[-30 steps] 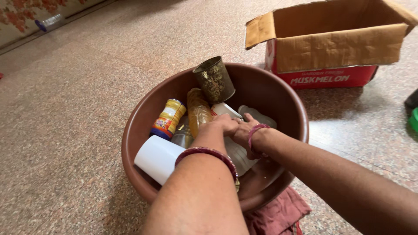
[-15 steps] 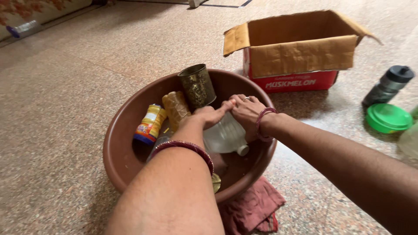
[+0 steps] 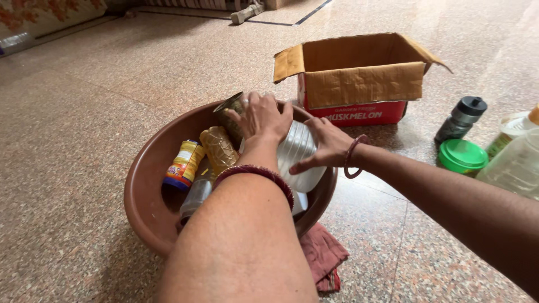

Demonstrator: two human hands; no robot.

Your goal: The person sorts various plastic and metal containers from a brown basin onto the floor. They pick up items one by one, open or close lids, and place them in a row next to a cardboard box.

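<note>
Down on the speckled stone floor (image 3: 84, 112), seen from the head camera: a brown round basin (image 3: 147, 185), sitting on a crumpled red cloth (image 3: 323, 255). Both hands down at the basin's far side, clasped from either side around a clear ribbed plastic bottle (image 3: 300, 151), lifted at the rim. Left hand (image 3: 264, 118) spread over the bottle's top, fingers also reaching against a dark metal tin (image 3: 230, 115) just behind it. Right hand (image 3: 325, 143) pressed flat to the bottle's right flank, fingers apart, thumb beneath. Maroon bangle (image 3: 255, 174) on the left wrist, pink thread band (image 3: 352, 157) on the right.

Inside the basin, left of the hands: a yellow jar with a blue base (image 3: 182, 165) lying on its side, an amber textured bottle (image 3: 219, 148) leaning just beside it, a small clear bottle (image 3: 195, 196) lower down, partly hidden by the left forearm.

Beyond the basin, an open cardboard box (image 3: 359, 78) with red lower sides, flaps folded outward. Off to the right, well apart from the basin: a dark grey sports bottle (image 3: 461, 119), a green round lid (image 3: 463, 155) near it, and a large clear container (image 3: 514, 165) cut off by the edge, with a further bottle (image 3: 514, 129) behind it, too cropped to tell more.
</note>
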